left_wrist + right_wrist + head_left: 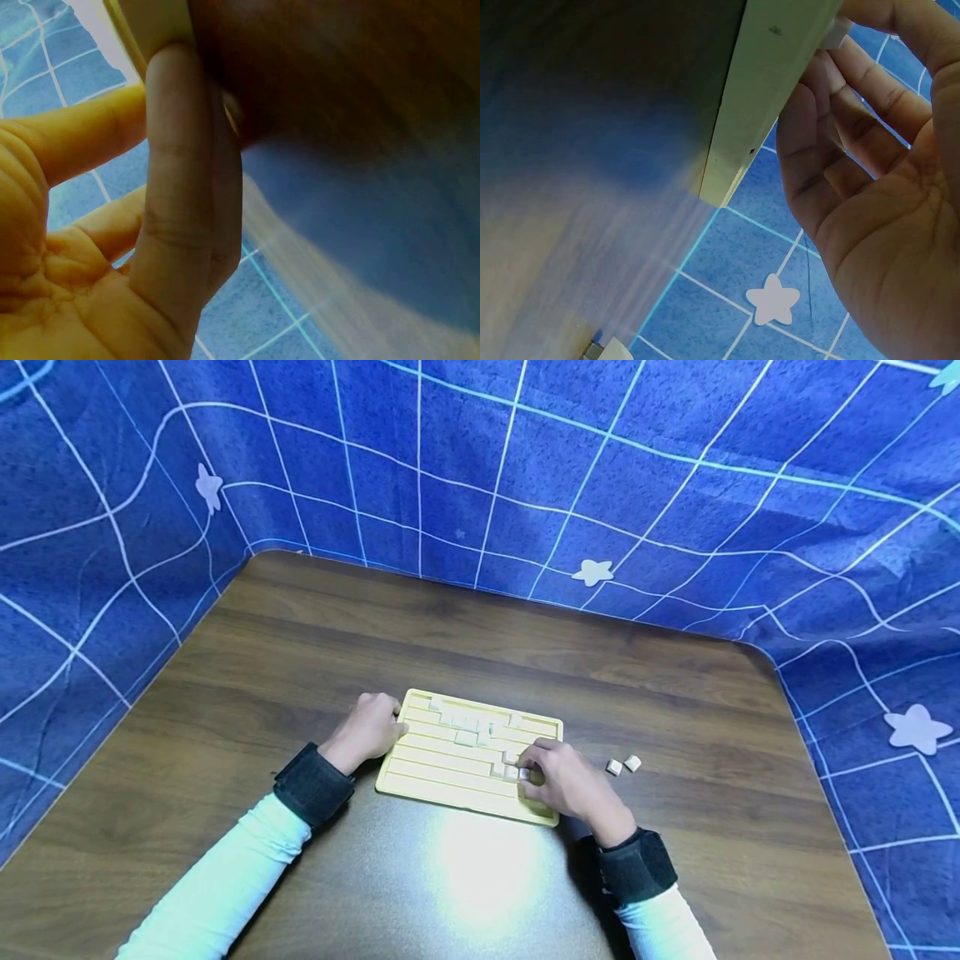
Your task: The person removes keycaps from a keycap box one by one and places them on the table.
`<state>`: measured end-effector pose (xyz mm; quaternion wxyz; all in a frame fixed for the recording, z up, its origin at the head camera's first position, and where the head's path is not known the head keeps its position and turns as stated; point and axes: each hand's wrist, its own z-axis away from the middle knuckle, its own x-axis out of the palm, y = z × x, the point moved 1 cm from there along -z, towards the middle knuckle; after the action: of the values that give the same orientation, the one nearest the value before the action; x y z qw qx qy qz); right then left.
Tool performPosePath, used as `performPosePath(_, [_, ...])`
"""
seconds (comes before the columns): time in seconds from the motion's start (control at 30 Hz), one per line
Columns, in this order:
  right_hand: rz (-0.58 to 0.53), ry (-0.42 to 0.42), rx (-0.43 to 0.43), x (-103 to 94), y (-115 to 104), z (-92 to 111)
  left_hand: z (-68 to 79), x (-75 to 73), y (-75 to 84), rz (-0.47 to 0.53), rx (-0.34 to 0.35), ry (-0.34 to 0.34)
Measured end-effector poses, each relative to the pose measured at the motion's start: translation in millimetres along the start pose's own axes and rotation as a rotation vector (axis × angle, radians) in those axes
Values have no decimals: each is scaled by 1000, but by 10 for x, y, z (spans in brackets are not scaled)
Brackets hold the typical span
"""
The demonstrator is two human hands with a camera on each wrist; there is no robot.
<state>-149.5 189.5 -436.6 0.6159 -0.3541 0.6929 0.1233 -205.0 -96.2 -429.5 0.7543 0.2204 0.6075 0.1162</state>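
Observation:
A pale yellow board (435, 768) with long grooved rows lies on the table, several small whitish letter-size tiles (466, 738) standing in its rows. My left hand (363, 731) grips the board's left edge, thumb on top; the left wrist view shows fingers against the board's side (161, 22). Over the lower right rows, my right hand (566, 781) pinches a small white tile (836, 34) between thumb and fingertips, close to the board's surface. Beside it in the same row sit other tiles (504, 771). Markings on the tiles are too small to read.
Two loose tiles (614, 767) lie on the wooden table (480, 627) to the right of the board. A blue cloth (465, 452) with white grid lines and stars hangs around the table's far and side edges. Bright glare falls in front of the board.

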Motion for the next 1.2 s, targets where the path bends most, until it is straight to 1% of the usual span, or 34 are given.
performPosePath(0.4, [4,-7,11,-9,-2,-4,-8,-6,-3,8,5,3])
performPosePath(0.57, [11,-4,6,-16,-7,1,-10,-10,-3,1,-1,-17])
performPosePath(0.73, [12,-11,2,-15,-11,6,-15,-1,-12,7,-22,-38])
performPosePath(0.9, [7,-19,7,-31,-12,10,-10,-2,-13,9,-18,-35])
performPosePath(1.03, [-3,4,-10,-60,5,16,-9,-1,-18,7,-5,-25])
performPosePath(1.2, [-7,48,-18,-92,60,41,-19,1,-20,6,-12,-33])
